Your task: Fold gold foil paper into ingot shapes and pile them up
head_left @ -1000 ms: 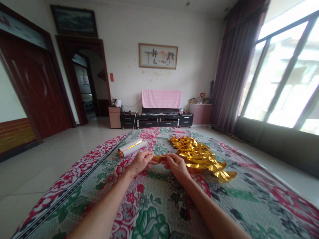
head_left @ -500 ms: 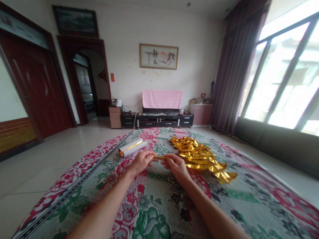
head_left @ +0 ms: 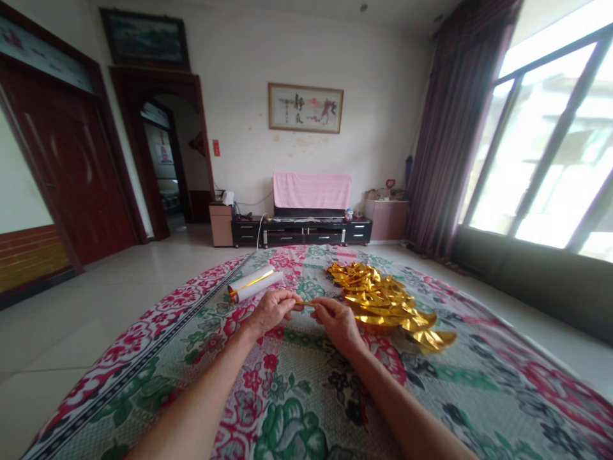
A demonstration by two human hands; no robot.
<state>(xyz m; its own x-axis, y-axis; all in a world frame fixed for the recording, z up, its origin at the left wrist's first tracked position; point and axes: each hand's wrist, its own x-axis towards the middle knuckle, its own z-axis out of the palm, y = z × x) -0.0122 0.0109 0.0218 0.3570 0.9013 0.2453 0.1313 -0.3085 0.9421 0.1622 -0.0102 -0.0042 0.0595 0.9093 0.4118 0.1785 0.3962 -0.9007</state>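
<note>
Clearly, the strip [head_left: 305,304] is one thin, narrow length of gold, held level in the air above the cloth [head_left: 292,358] and spanning the small gap between the two hands. Its left end runs into the pinched thumb and fingers of the left hand [head_left: 272,313], its right end into those of the right hand [head_left: 338,322]. Both pinches are closed on it, with only its middle bare between the fingertips; how far each end reaches behind the fingers cannot be told.

Just beyond the left hand lies the roll [head_left: 255,284], pale grey-white and smooth outside, tube-shaped, with shiny orange-gold at its open end and along a line on top. Whether it is one curled sheet or two side by side is unclear.

Near the right hand, on its outer side, spreads one pile [head_left: 383,300] of glossy, creased gold foil, its pieces curved with pointed tips. They overlap too much to count. One cloth lies beneath everything, textured, with pink, green and dark flowers on pale grey.
</note>
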